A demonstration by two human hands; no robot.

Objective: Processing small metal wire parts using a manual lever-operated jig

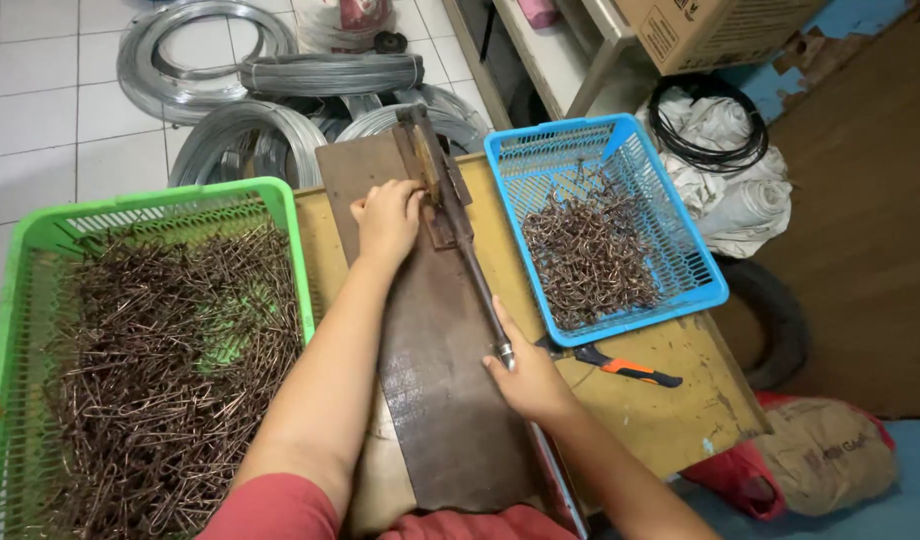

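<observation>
- A person sits at a worn yellow table [670, 410], seen from above, working a hand-operated wire bender [435, 175] fixed at the far end of a long dark metal plate [435, 370].
- The left hand [387, 215] is closed up against the bender's head, fingers curled; it seems to pinch a small wire piece there, but the piece is hidden.
- The right hand [528, 378] is wrapped around the near end of the long lever handle [480, 290], which lies along the plate.
- A green basket [40, 250] on the left holds a heap of brown wire pieces [160, 360]; a blue basket [700, 270] on the right holds a smaller pile of bent hooks [590, 255].
- Orange-handled pliers [620, 368] lie on the table beside the right hand.
- Coils of grey wire [250, 90] sit on the tiled floor beyond.
- Judged from this, the bending step is in hand; the next move calls for a firm lever swing while the left hand steadies the piece.
</observation>
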